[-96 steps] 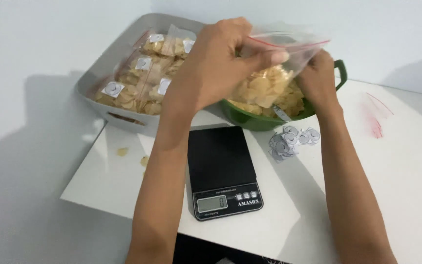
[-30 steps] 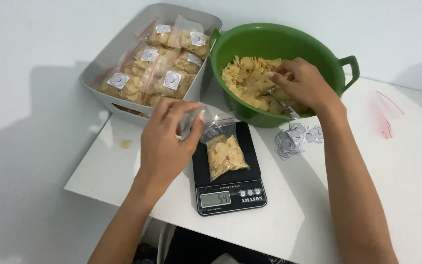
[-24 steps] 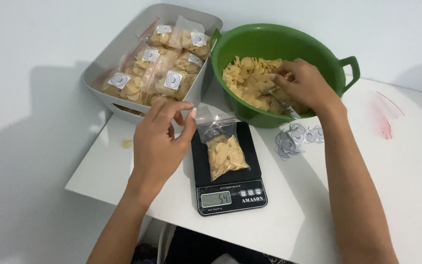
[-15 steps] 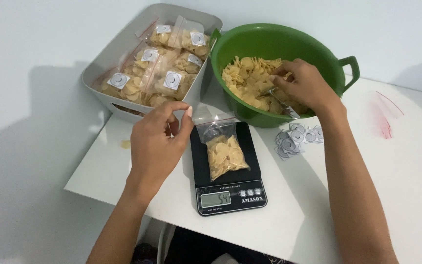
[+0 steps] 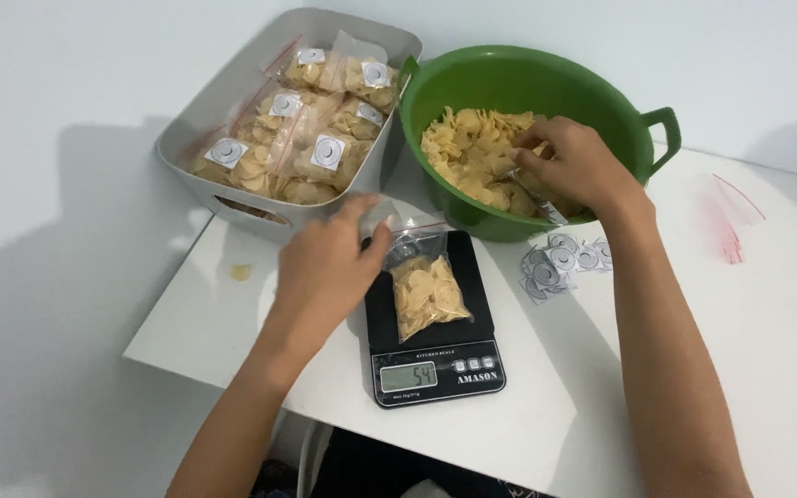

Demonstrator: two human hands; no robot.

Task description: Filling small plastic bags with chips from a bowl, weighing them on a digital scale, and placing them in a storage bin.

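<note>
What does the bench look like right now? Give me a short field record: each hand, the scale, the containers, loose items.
left hand: at the top edge of the small clear bag, fingers at its opening; whether it pinches it cannot be told
right hand: inside the green bowl, on the chips; grip unclear
small clear bag: partly filled with chips, lying on the scale
scale: black, display lit, near the table's front edge
green bowl: holds loose pale chips
grey tub: packed with labelled chip bags
round stickers: loose pile right of the scale
table: white
</note>
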